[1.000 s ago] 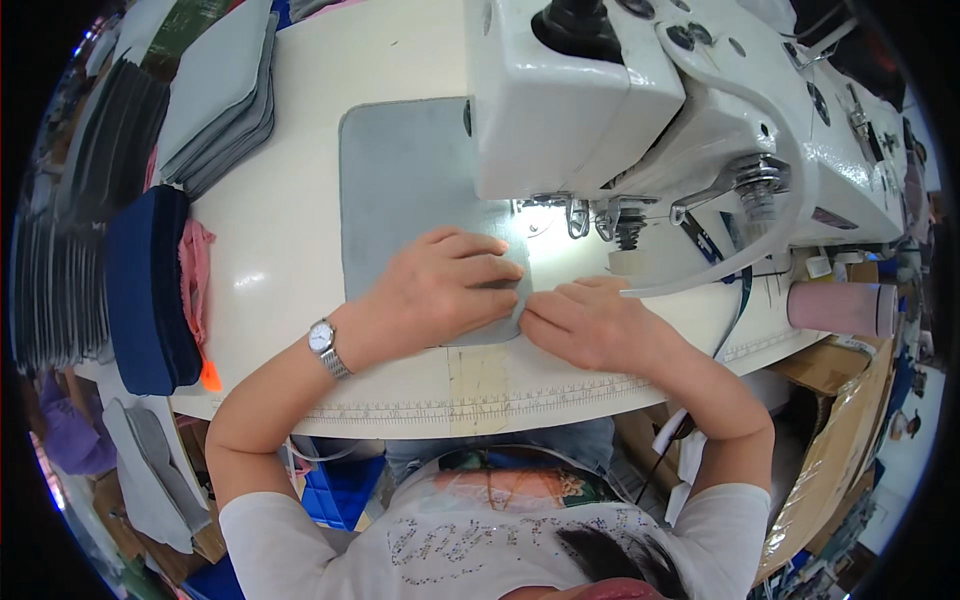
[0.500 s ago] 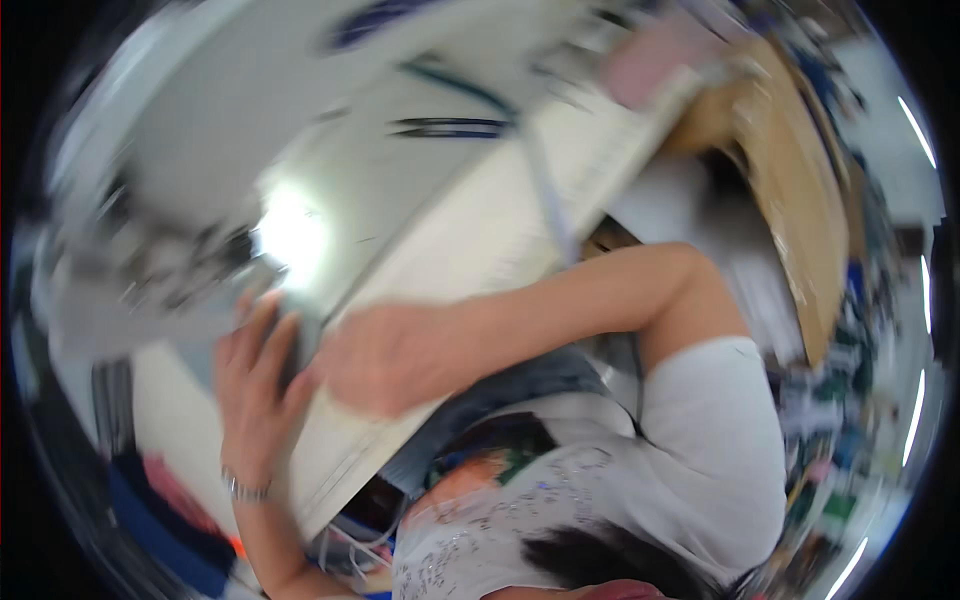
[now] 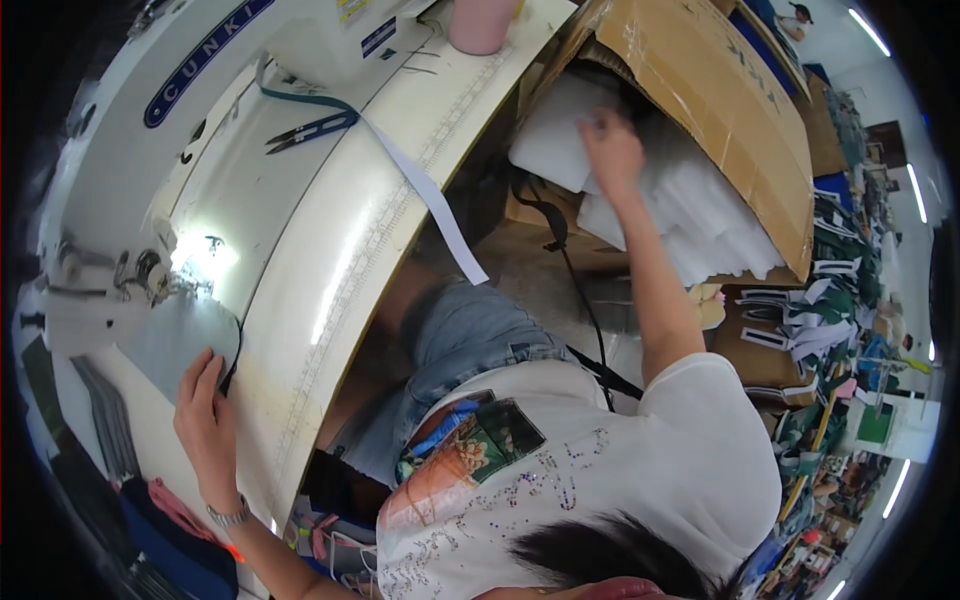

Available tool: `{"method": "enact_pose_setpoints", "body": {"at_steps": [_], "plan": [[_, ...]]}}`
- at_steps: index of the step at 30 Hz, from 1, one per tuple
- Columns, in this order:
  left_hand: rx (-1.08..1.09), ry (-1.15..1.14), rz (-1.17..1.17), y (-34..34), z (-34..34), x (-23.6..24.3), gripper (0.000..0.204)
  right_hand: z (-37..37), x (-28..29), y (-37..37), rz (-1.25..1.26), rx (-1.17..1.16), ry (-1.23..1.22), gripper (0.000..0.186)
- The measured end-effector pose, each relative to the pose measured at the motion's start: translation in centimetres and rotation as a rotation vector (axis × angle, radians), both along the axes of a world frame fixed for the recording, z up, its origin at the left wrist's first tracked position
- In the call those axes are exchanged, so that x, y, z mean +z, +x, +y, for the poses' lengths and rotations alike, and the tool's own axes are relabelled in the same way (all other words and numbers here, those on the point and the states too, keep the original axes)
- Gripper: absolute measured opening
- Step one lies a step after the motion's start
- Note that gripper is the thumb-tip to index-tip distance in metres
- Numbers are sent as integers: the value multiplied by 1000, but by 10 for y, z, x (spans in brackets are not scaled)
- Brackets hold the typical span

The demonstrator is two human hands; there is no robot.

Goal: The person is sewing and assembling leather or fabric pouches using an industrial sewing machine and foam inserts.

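My left hand (image 3: pixel 207 415), wearing a metal watch, rests with its fingers stretched out on the near edge of a grey-green piece of fabric (image 3: pixel 180 345). The fabric has a dark edge and lies under the lit needle area of a white sewing machine (image 3: pixel 215 75). Out to the right, my right hand (image 3: pixel 614 155) is over an open cardboard box (image 3: pixel 700 85). Its fingers are slightly bent and a little blurred, with nothing visible in them. Beside and below it are stacked white, soft-looking sheets (image 3: pixel 670 215) in the box.
Dark thread snips (image 3: pixel 315 130) and a green-and-white strip (image 3: pixel 425 190) lie on the machine table (image 3: pixel 310 300); the strip hangs past its edge. A pink cup (image 3: pixel 478 25) stands at the back. Grey strips (image 3: pixel 105 410) lie at the left. A black cord (image 3: pixel 585 310) hangs below the box.
My right hand has left the spot beside my left hand and swung out right to the box. My left hand has shifted slightly left and down. The view has turned toward the right.
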State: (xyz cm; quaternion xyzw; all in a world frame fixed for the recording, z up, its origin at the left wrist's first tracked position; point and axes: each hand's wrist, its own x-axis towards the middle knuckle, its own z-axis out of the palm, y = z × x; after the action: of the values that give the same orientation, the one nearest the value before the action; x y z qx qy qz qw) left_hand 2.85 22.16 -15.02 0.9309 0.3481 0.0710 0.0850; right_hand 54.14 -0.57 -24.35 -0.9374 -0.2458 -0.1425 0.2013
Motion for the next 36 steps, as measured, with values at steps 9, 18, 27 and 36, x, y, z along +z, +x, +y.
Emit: {"method": "enact_pose_setpoints", "body": {"at_steps": [9,18,27,36], "plan": [[83,-5,-227,-2,-6,-24,20,-18,-46,68,246,-171,-74,61],[141,-36,-294,4,-8,-28,19,-36,-46,103,161,-59,62,40],[281,-27,-437,-33,-2,-39,21,-108,-19,13,1696,572,1052,25],[432,-451,-835,-17,19,-48,17,28,53,-130,1514,993,406,48]]}}
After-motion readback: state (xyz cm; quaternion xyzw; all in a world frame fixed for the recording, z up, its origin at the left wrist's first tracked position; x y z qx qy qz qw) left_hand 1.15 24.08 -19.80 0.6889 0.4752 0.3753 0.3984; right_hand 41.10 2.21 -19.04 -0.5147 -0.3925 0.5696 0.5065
